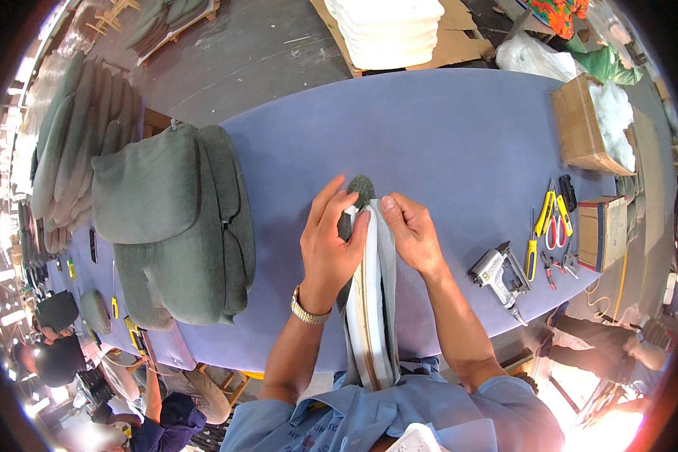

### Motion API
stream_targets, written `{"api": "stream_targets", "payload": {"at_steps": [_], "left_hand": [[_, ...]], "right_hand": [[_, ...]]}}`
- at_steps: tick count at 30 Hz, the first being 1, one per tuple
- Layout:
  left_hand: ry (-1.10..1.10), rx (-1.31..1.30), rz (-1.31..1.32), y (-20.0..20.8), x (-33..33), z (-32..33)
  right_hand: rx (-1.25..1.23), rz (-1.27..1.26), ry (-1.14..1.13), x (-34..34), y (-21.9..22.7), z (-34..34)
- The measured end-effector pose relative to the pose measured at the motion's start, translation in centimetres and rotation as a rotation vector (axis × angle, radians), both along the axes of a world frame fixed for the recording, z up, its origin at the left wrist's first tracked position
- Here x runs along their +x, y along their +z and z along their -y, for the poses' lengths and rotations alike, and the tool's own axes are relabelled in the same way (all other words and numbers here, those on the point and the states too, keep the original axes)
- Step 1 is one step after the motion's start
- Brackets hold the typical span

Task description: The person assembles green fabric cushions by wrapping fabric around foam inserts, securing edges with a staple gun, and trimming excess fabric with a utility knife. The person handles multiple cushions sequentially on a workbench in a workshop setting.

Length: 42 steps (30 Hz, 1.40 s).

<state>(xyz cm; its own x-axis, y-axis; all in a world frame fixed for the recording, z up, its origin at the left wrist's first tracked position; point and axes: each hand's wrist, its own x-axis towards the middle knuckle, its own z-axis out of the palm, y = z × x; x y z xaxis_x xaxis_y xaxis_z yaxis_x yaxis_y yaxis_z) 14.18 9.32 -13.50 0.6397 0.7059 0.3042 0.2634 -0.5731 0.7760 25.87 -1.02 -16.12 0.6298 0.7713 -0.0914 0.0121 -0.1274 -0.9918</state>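
Note:
A padded panel (pixel 366 331) stands on edge against my body, running from my blue shirt up to my hands. Its narrow side faces up, with white padding and a tan strip along the middle. Grey-green fabric (pixel 387 294) hangs along its right side, and a tuft of green pile (pixel 362 188) shows at the far end. My left hand (pixel 328 239), a watch on its wrist, grips the panel's far end from the left, thumb on the edge. Opposite it, my right hand (pixel 413 235) pinches the fabric's edge between thumb and curled fingers.
Green cushions (pixel 147 196) are stacked on the blue table (pixel 444 120) at left. A staple gun (pixel 497 275), yellow screwdriver (pixel 531 261), utility knife (pixel 545 214) and scissors (pixel 555 233) lie at right, near a carton (pixel 576 132) of white stuffing. Other people (pixel 184 407) work at lower left.

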Motion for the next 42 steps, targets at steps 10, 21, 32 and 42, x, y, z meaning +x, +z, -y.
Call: {"api": "stream_targets", "payload": {"at_steps": [10, 21, 32, 42], "left_hand": [[-0.174, 0.069, -0.113, 1.3, 1.1, -3.5], [-0.036, 0.022, -0.011, -0.4, -0.5, 0.0], [-0.052, -0.200, 0.037, -0.1, 1.7, -1.0], [-0.092, -0.750, 0.501, -4.2, 2.7, 1.1]], "right_hand": [[-0.054, 0.046, 0.019, 0.4, 1.1, 0.1], [-0.028, -0.041, 0.002, 0.3, -0.6, 0.0], [-0.192, 0.208, 0.095, 1.3, 2.3, 0.1], [-0.265, 0.669, 0.291, 0.2, 3.4, 0.9]]}}
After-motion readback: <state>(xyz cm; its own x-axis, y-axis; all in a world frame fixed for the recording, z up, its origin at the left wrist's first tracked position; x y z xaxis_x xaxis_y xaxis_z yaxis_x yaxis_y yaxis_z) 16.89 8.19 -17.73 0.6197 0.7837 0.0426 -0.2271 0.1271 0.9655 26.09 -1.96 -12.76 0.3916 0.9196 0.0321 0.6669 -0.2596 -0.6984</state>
